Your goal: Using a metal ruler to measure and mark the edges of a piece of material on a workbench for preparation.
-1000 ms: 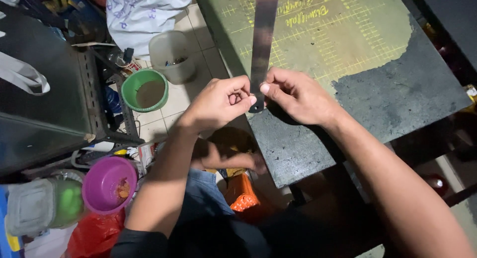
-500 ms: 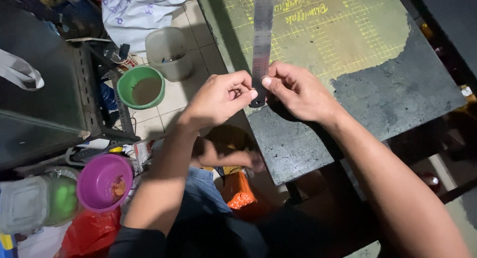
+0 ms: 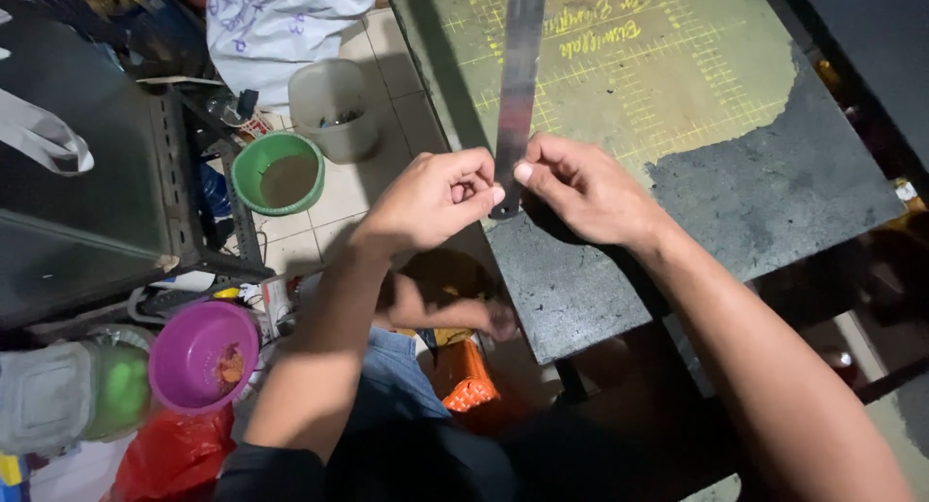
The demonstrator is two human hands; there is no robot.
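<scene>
**Steady fingers at the end of the steel rule**

The dark work surface (image 3: pixel 755 212) is worn, its far half covered by a yellowed gridded cutting mat (image 3: pixel 677 67), with a tiled floor (image 3: pixel 334 197) crowded with tubs alongside. A long steel ruler (image 3: pixel 519 76) lies lengthwise across the mat, its near end at the surface's front part. The left hand (image 3: pixel 431 202) is curled, fingertips pinched together around something too small to make out, just beside the ruler's end. The right hand (image 3: pixel 585 188) pinches at that same end, thumb tip touching it. To do this well, I'd judge, keep the ruler flat and both wrists braced so the fine work doesn't skid it. A green bowl (image 3: pixel 278 173), a clear tub (image 3: pixel 334 105) and a purple bowl (image 3: pixel 203 355) sit well apart on the floor.
</scene>
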